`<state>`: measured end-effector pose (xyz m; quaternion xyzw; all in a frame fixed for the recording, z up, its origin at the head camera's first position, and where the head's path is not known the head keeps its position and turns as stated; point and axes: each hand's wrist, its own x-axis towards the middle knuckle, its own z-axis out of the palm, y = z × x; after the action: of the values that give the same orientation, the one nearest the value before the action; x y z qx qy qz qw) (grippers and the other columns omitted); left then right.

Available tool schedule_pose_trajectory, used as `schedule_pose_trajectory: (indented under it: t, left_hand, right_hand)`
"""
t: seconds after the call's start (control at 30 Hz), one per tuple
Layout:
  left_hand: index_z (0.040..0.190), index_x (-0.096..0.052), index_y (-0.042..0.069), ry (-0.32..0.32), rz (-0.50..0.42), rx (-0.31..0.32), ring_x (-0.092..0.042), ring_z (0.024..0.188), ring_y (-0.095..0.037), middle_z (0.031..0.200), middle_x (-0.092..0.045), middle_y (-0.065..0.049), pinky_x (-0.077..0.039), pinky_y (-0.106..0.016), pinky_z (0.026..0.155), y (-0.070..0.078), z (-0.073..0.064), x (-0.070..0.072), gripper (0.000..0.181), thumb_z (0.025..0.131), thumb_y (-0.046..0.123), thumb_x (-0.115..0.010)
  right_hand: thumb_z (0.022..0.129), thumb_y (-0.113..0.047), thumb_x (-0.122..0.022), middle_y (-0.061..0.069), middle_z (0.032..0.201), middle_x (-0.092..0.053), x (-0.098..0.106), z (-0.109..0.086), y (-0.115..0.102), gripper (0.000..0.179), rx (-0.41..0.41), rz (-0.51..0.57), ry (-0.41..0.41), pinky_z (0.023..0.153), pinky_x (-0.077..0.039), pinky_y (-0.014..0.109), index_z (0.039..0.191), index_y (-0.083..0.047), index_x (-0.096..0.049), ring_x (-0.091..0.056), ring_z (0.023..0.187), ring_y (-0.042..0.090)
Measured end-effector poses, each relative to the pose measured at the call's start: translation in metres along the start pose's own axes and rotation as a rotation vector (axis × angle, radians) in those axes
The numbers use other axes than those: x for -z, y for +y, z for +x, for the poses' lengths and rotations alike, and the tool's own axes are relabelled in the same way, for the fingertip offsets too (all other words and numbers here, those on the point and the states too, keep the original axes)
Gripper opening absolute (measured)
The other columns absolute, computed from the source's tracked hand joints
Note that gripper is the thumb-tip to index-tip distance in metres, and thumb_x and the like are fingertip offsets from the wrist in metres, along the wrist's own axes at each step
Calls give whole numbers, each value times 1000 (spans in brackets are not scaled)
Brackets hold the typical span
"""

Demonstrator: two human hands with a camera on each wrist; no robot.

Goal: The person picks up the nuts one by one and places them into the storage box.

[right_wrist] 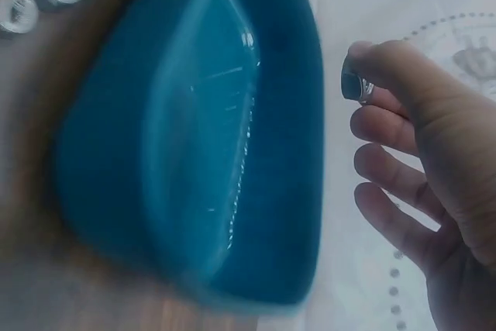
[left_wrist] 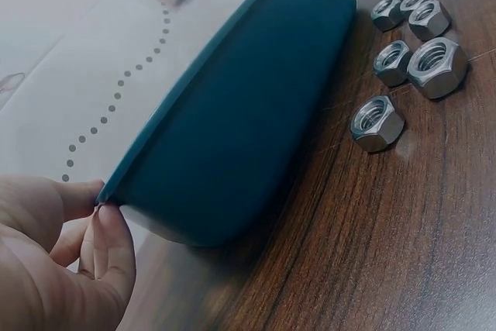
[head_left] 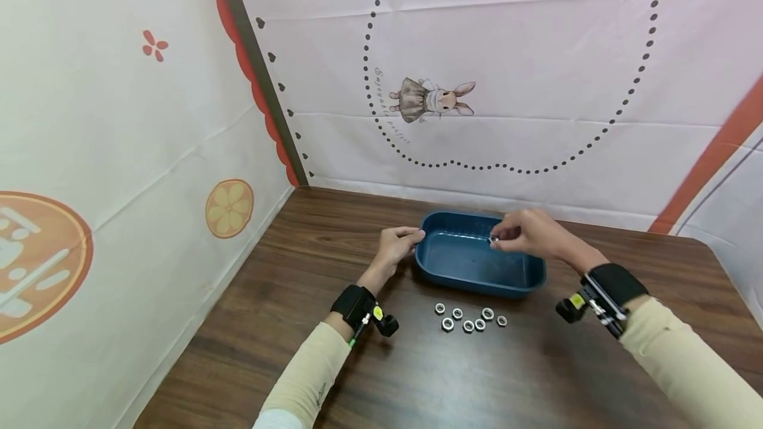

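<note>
A blue rectangular plastic tray (head_left: 471, 281) with rounded corners stands on the table. My left hand (head_left: 396, 247) pinches its left rim between thumb and fingers; the left wrist view shows the fingertips (left_wrist: 114, 226) at the lip. Over the tray's right part is my right hand (head_left: 527, 234), holding a hex nut (right_wrist: 355, 87) between thumb and forefinger, the other fingers loosely bent. The tray's inside shows bare in the right wrist view. In front of the tray several steel hex nuts (head_left: 448, 324) lie in a loose group, a larger nut (left_wrist: 438, 67) among them.
The brown wood-grain table (head_left: 268, 336) reaches back to a printed white cloth (head_left: 524, 85) hung behind it. Another cloth (head_left: 149, 118) hangs along the left side. Each wrist wears a black strap with a small camera, like the right one (head_left: 614, 283).
</note>
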<state>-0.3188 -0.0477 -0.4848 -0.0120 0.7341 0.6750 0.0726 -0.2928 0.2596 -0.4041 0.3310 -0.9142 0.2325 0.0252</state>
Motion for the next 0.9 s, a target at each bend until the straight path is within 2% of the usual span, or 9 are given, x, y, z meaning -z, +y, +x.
schedule_pose_trajectory:
  t: [0.17, 0.3, 0.4, 0.57, 0.67, 0.8, 0.9]
  left_hand:
    - [113, -77, 3, -5, -6, 7, -66, 82, -10, 106, -75, -9, -57, -24, 74, -1, 0, -1, 25, 95, 21, -76]
    - [112, -78, 4, 5, -4, 10, -67, 82, -10, 106, -75, -9, -57, -24, 73, -1, 0, -1, 25, 95, 22, -76]
    - [112, -78, 4, 6, -10, 13, -66, 81, -10, 107, -75, -9, -58, -26, 75, -1, 0, -1, 25, 95, 22, -76]
    - [113, -77, 3, -4, -27, 16, -66, 82, -9, 108, -75, -9, -57, -24, 75, -4, 1, -2, 27, 95, 23, -76]
    - [112, -78, 3, 6, -32, 19, -66, 83, -10, 107, -75, -8, -56, -22, 72, -4, 2, -1, 26, 94, 22, -77]
    - [111, -78, 3, 9, -32, 19, -68, 86, -14, 105, -75, -8, -56, -21, 71, -4, 2, -1, 25, 95, 22, -76]
    - [111, -78, 4, 1, -34, 19, -70, 89, -17, 105, -75, -8, -57, -22, 72, -4, 3, 0, 25, 95, 22, -76]
  right_hand:
    - [90, -22, -80, -10, 82, -69, -10, 39, 7, 15, 33, -52, -76, 63, -49, 26, 100, -11, -82, -56, 69, 4]
    - [91, -19, -80, -9, 77, -68, -18, 65, 7, 16, 104, -40, -132, 60, -47, 26, 102, -8, -81, -55, 64, 5]
    - [91, -17, -79, -9, 72, -63, -24, 82, 6, 14, 141, -59, -186, 58, -43, 24, 102, -8, -81, -51, 61, 4]
    - [91, -18, -79, -9, 62, -50, -39, 99, 6, 6, 179, -161, -265, 55, -34, 24, 91, -11, -80, -42, 55, 4]
    - [89, -20, -80, -9, 62, -54, -48, 108, 5, 8, 181, -219, -295, 55, -38, 25, 84, -14, -79, -45, 56, 5]
    - [87, -21, -83, -7, 72, -68, -57, 116, 2, 7, 178, -284, -324, 60, -50, 28, 84, -15, -80, -56, 61, 5]
    - [87, -23, -83, -5, 78, -73, -62, 120, 1, 8, 186, -321, -332, 64, -55, 30, 87, -15, -82, -62, 66, 7]
